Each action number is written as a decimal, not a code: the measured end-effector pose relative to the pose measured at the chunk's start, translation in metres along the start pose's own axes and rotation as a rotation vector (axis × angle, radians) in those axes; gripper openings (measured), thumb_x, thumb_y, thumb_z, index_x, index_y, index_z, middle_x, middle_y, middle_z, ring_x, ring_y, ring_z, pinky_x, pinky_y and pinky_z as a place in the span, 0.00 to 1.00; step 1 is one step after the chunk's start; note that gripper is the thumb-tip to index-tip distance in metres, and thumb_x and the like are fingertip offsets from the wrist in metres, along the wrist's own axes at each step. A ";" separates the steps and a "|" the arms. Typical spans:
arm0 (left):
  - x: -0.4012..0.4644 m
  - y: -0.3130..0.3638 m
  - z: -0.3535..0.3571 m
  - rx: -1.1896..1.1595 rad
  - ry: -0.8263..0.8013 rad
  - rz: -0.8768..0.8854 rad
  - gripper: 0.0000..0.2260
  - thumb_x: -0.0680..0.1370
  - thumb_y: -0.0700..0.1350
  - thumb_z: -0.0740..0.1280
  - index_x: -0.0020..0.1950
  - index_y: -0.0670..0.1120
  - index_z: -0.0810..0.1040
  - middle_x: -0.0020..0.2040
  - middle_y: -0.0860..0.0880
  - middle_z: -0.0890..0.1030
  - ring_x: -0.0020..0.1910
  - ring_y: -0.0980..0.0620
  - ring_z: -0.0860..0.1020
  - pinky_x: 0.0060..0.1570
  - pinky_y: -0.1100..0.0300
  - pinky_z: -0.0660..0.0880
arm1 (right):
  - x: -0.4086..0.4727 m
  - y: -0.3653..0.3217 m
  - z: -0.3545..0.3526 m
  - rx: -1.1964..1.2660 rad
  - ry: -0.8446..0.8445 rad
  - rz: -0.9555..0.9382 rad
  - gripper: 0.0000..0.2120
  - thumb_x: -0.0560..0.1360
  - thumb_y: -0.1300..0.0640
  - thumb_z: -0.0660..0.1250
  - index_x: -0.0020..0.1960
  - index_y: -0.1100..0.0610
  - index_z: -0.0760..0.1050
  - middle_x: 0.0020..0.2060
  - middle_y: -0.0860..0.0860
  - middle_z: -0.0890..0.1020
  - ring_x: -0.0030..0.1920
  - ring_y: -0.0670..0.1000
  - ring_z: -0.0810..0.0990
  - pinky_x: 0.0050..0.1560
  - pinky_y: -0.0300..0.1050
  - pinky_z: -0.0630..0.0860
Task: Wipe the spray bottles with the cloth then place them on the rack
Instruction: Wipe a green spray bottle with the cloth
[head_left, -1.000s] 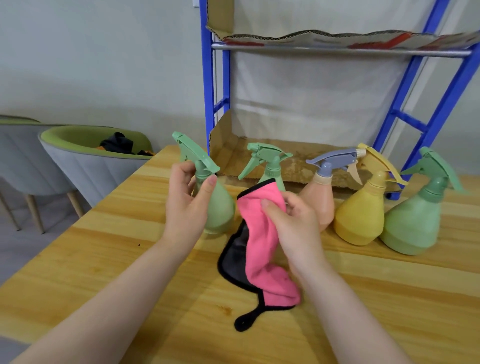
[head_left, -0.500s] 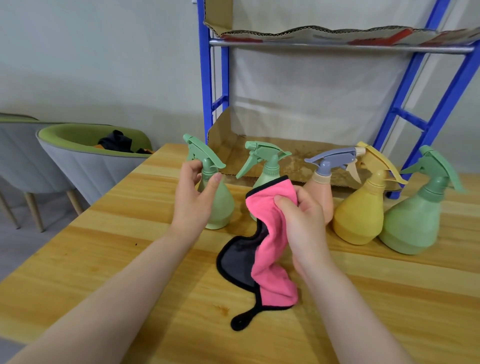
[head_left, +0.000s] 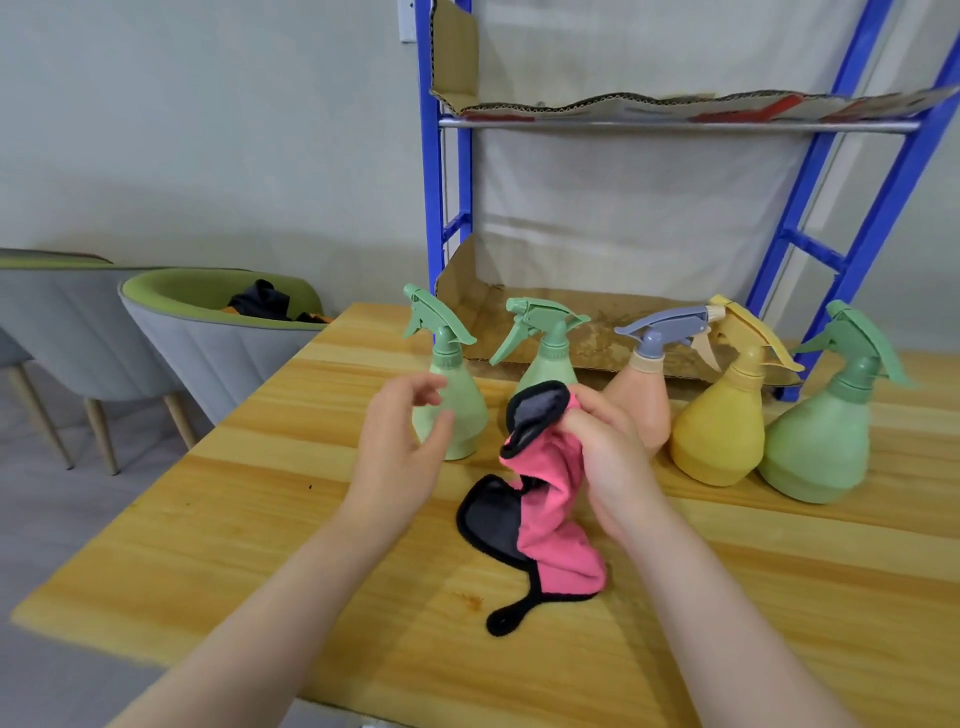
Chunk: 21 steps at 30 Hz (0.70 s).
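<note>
Surface (head_left: 322, 519): pale wood, carrying all five spray bottles and the low end of the cloth.
Rack (head_left: 883, 218): blue metal frame at the far edge of the surface, torn cardboard lining its shelves; no bottle stands on either shelf in view.
Chairs (head_left: 208, 353): grey with green inner padding, off to the left, something dark lying in the nearer one.
Spray bottles: five upright in a row just in front of the rack. From the left: a pale green bottle (head_left: 457, 410), a second pale green bottle (head_left: 550, 358) half hidden behind the cloth, a peach bottle with a grey trigger (head_left: 644, 405), a yellow bottle (head_left: 722, 431), and a darker green bottle (head_left: 826, 447) at the right end.
Cloth (head_left: 556, 509): pink on one face, dark grey on the other, black trim and a black loop; its top is lifted in front of the second bottle while its bottom trails on the surface.
Left hand (head_left: 400, 447): fingers spread and curled loosely, empty, just in front of the leftmost pale green bottle; the blur makes it unclear whether a fingertip touches it.
Right hand (head_left: 608, 452): closed around the upper fold of the cloth, pinching it.
</note>
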<state>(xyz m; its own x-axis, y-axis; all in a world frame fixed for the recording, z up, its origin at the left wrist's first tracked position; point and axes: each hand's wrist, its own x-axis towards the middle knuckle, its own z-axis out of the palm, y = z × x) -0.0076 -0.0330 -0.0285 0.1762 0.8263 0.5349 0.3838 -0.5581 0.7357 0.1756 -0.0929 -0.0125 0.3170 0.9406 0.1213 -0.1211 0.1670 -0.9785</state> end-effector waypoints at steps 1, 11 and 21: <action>-0.007 0.007 -0.001 -0.003 -0.060 0.035 0.13 0.79 0.39 0.68 0.59 0.53 0.74 0.52 0.55 0.78 0.56 0.60 0.75 0.54 0.75 0.66 | -0.001 -0.003 0.000 0.055 -0.035 0.033 0.11 0.76 0.71 0.61 0.42 0.61 0.80 0.39 0.57 0.81 0.45 0.56 0.79 0.49 0.51 0.73; -0.028 0.059 0.012 -0.192 -0.265 -0.023 0.07 0.76 0.44 0.72 0.49 0.49 0.75 0.37 0.59 0.76 0.35 0.62 0.72 0.35 0.69 0.67 | -0.033 -0.027 0.000 -0.039 -0.024 0.012 0.05 0.77 0.69 0.65 0.49 0.60 0.76 0.41 0.57 0.82 0.41 0.56 0.78 0.41 0.48 0.73; -0.027 0.093 0.016 -0.158 -0.327 -0.018 0.16 0.74 0.50 0.74 0.46 0.40 0.72 0.36 0.50 0.70 0.34 0.54 0.66 0.35 0.59 0.64 | -0.082 -0.045 -0.030 -0.286 -0.032 -0.165 0.05 0.77 0.61 0.71 0.52 0.57 0.80 0.43 0.51 0.84 0.45 0.49 0.82 0.47 0.46 0.81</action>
<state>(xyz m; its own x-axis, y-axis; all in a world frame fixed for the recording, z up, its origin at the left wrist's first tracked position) 0.0377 -0.1060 0.0185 0.4608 0.8024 0.3793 0.2493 -0.5272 0.8124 0.1835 -0.1860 0.0166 0.2799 0.9173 0.2831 0.2003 0.2326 -0.9517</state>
